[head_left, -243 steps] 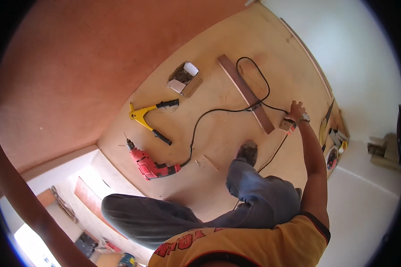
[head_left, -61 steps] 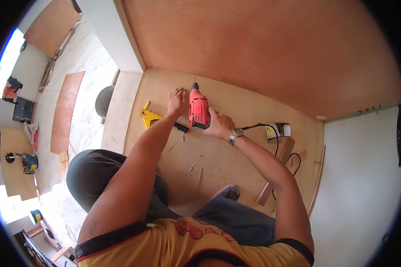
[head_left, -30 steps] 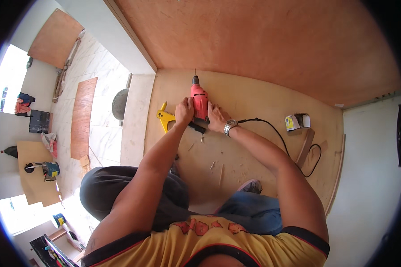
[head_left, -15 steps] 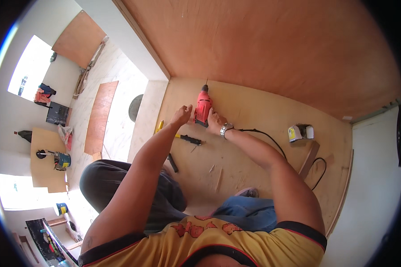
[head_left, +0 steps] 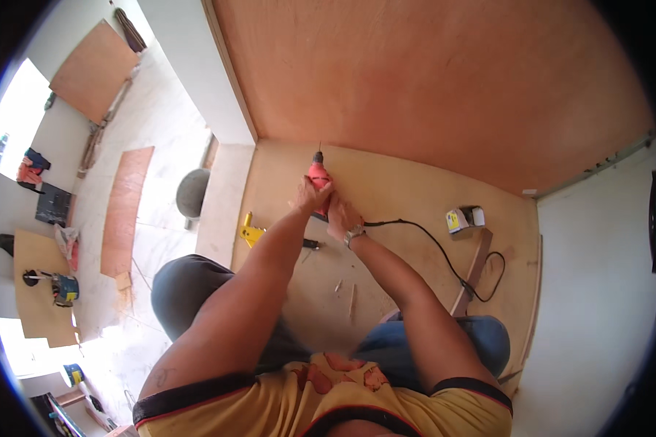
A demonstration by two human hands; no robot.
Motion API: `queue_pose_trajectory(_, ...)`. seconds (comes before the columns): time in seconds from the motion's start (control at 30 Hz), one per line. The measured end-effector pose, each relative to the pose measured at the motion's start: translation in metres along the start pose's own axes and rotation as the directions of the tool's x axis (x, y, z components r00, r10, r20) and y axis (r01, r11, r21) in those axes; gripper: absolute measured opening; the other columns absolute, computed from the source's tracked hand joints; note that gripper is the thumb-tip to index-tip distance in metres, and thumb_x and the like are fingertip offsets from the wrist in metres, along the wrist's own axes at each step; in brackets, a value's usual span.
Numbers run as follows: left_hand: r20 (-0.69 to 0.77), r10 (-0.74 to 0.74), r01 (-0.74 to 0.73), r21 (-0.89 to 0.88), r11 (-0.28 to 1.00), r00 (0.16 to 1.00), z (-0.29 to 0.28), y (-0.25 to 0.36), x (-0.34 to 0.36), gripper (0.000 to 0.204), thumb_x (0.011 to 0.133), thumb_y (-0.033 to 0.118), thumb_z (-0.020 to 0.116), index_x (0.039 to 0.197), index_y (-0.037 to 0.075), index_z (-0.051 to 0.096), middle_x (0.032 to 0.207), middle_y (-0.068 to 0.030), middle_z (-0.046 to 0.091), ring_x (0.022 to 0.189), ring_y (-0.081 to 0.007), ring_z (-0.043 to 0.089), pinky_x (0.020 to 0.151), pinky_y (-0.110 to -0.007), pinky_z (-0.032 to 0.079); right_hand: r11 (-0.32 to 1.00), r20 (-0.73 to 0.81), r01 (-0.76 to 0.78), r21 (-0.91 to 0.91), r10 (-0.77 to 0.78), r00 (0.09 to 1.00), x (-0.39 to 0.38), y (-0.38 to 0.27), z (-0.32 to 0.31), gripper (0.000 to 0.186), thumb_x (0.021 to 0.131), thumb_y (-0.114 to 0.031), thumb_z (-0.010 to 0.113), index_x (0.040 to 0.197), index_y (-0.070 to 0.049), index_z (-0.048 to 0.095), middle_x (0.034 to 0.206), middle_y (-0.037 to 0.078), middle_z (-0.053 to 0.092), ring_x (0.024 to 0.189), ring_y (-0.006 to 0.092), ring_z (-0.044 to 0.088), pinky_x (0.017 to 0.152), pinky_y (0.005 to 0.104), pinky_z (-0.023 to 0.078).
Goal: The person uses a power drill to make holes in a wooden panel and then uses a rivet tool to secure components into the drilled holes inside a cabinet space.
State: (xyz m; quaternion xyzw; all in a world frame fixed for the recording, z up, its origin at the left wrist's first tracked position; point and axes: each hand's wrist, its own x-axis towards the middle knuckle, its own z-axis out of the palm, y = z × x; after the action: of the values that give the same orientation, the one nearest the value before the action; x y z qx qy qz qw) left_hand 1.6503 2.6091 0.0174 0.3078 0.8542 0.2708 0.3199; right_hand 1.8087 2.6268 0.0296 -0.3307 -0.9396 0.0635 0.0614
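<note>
Both my hands are on a red power drill (head_left: pixel 319 173), whose thin bit points away from me toward the lower edge of the large plywood panel (head_left: pixel 415 102). My left hand (head_left: pixel 312 195) is closed round the drill's body. Behind it, my right hand (head_left: pixel 345 217), with a metal watch at the wrist, is wrapped round the handle; the trigger is hidden. A black cord (head_left: pixel 434 240) runs from the drill to the right. Left of my left forearm lies a yellow tool (head_left: pixel 251 231) of unclear kind, and a black handle (head_left: pixel 310 243) shows on the other side of that forearm.
On the pale board (head_left: pixel 401 262) stand an opened small carton (head_left: pixel 465 219) and a wooden strip (head_left: pixel 475 268), with wood slivers (head_left: pixel 353 304) nearer me. A white wall (head_left: pixel 598 277) bounds the right. Left are a round dark tub (head_left: pixel 194 193) and a plywood piece (head_left: pixel 127 207).
My left hand has moved from beside the drill onto its body. The drill sits slightly further left in view, and the whole view has shifted. My right hand still grips the handle.
</note>
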Motion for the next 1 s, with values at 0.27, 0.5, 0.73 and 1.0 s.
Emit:
queue_pose_trajectory(0.27, -0.044, -0.043, 0.04, -0.048, 0.998, 0.998, -0.045, -0.006, -0.023, 0.097, 0.066, 0.068, 0.075, 0.132, 0.0, 0.051, 0.124, -0.0225, 0.068, 0.117, -0.0378, 0.066, 0.095, -0.048, 0.053, 1.0, 0.159, -0.021, 0.005, 0.02, 0.987, 0.008, -0.034, -0.028, 0.085, 0.065, -0.015, 0.082, 0.136, 0.002, 0.038, 0.114, 0.021, 0.064, 0.107, 0.038, 0.066, 0.081, 0.0458, 0.062)
queue_pose_trajectory(0.5, 0.007, -0.098, 0.099, -0.039, 0.994, 0.995, -0.049, 0.004, -0.023, 0.097, 0.065, 0.066, 0.075, 0.134, 0.003, 0.05, 0.125, -0.0207, 0.068, 0.117, -0.0361, 0.067, 0.097, -0.046, 0.052, 0.998, 0.226, -0.055, 0.03, 0.047, 0.973, 0.01, -0.032, -0.038, 0.077, 0.067, -0.017, 0.082, 0.13, -0.001, 0.041, 0.112, 0.019, 0.066, 0.107, 0.0368, 0.066, 0.083, 0.0452, 0.062)
queue_pose_trajectory(0.73, 0.016, -0.106, 0.106, -0.023, 0.994, 0.994, -0.041, 0.01, -0.017, 0.104, 0.064, 0.068, 0.075, 0.14, 0.002, 0.048, 0.128, -0.0204, 0.067, 0.12, -0.0359, 0.066, 0.1, -0.045, 0.051, 0.996, 0.172, -0.057, 0.07, 0.044, 0.984, 0.012, -0.022, -0.036, 0.072, 0.067, -0.014, 0.079, 0.127, -0.001, 0.042, 0.11, 0.022, 0.067, 0.108, 0.0372, 0.066, 0.083, 0.0455, 0.062)
queue_pose_trajectory(1.0, -0.094, -0.054, 0.065, 0.119, 0.991, 0.994, -0.026, 0.006, -0.012, 0.104, 0.068, 0.074, 0.072, 0.135, -0.004, 0.053, 0.125, -0.0243, 0.068, 0.114, -0.0377, 0.069, 0.093, -0.047, 0.057, 0.995, 0.163, -0.073, 0.074, 0.06, 0.985, 0.013, -0.024, -0.031, 0.07, 0.067, -0.015, 0.078, 0.126, 0.001, 0.043, 0.111, 0.023, 0.065, 0.108, 0.0377, 0.067, 0.083, 0.0475, 0.061)
